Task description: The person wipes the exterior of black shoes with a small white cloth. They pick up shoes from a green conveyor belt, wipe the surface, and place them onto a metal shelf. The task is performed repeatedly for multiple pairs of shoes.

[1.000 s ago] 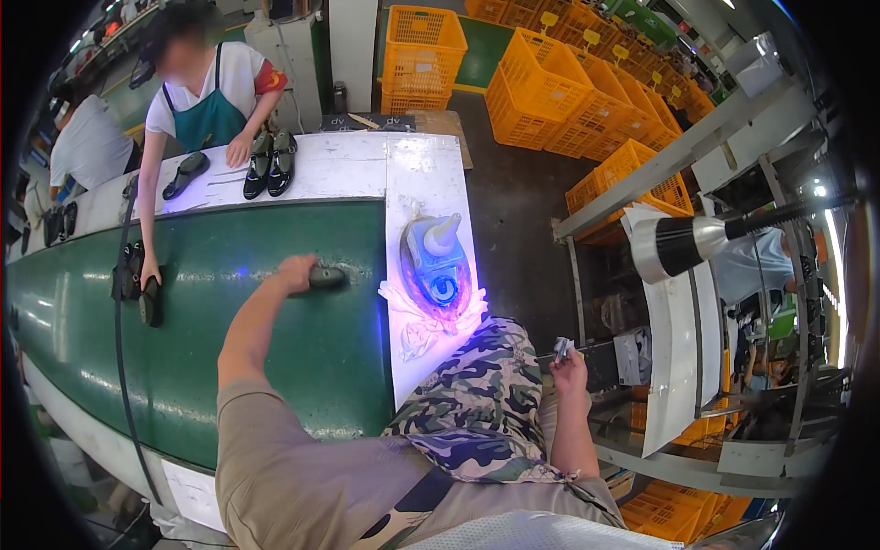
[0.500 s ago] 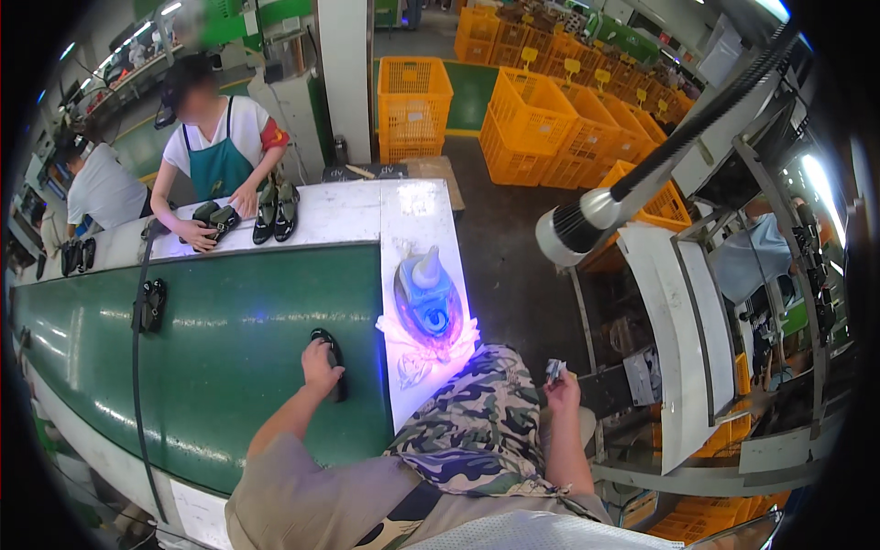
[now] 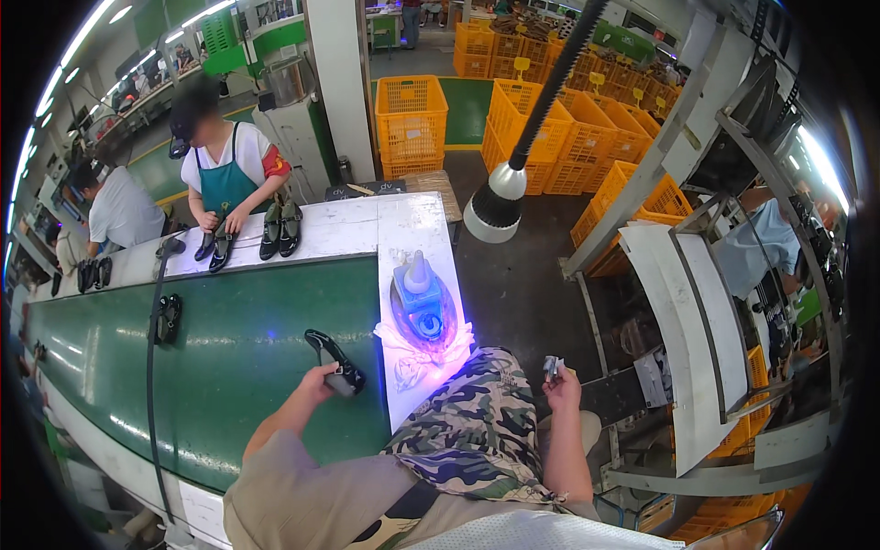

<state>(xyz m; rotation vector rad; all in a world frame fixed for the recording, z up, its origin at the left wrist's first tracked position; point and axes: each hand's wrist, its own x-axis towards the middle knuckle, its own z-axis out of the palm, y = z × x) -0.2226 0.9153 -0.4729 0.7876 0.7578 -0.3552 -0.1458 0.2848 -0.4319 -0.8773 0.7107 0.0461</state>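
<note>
**A:** Entry, hands first. What does your left hand [image 3: 318, 382] have?

**B:** Your left hand is clenched round one black glossy shoe [image 3: 335, 362], gripping it at the heel end. The shoe sits over the near right part of the green conveyor belt [image 3: 229, 367], toe pointing away from you, just left of the white side table [image 3: 403, 229]. Whether its sole touches the belt cannot be told.

**A:** And your right hand [image 3: 561, 385]?

**B:** Your right hand is raised beside your camouflage-patterned knee [image 3: 477, 422], fingers pinched on one small pale object [image 3: 551, 366], too small to identify. It is well apart from the shoe.

**A:** Nearest fixture?

**B:** One blue cone-topped device [image 3: 423, 302] on the white table, glowing violet, resting on a crumpled white cloth [image 3: 412, 353]. Above it hangs one grey lamp head [image 3: 495, 206] on a black flexible arm.

**A:** Count the other shoes.

**B:** On the belt, one dark pair [image 3: 168, 318] lying side by side beside a black cable [image 3: 151, 385]. On the far white ledge, one black pair [image 3: 280, 229] standing together, and one more pair [image 3: 214, 247] under the hands of a co-worker in a green apron [image 3: 225, 174]. Another dark pair [image 3: 92, 273] lies further left, near a second person in a white shirt [image 3: 115, 211].

**A:** Background?

**B:** Many stacked orange plastic crates [image 3: 550, 137], not countable; one white pillar [image 3: 339, 82].
</note>
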